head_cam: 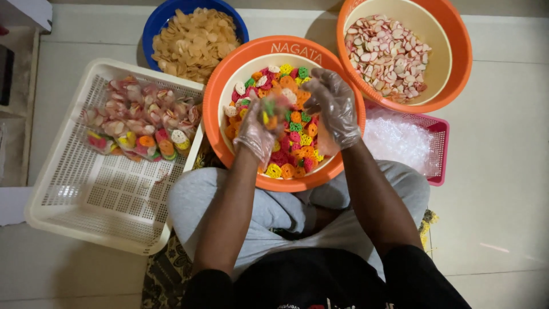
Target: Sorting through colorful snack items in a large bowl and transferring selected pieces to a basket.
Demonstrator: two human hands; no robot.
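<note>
Orange plastic forms the big basin (229, 86) that sits right in front of the seated person's crossed legs, and it is filled with small crackers (294, 140) in red, green, yellow and orange. Both hands wear thin clear gloves and hover over this basin. The left hand (258, 127) is cupped and closed around a small bunch of the coloured crackers, which look blurred at its fingertips. The right hand (334, 106) is just beside it, fingers curled inward and loosely bunched; whether it grips anything I cannot tell. To the person's left lies a white slotted basket (97, 200) on the floor, holding several clear packets (140, 123) of mixed crackers piled at its far end. Behind the basin stands a blue bowl (157, 23) heaped with pale tan chips (194, 40). To the right, a second orange basin (457, 63) holds white crackers with red edges (389, 54). Near it, partly under its rim, a pink basket (437, 149) contains a heap of clear plastic bags (397, 140).
</note>
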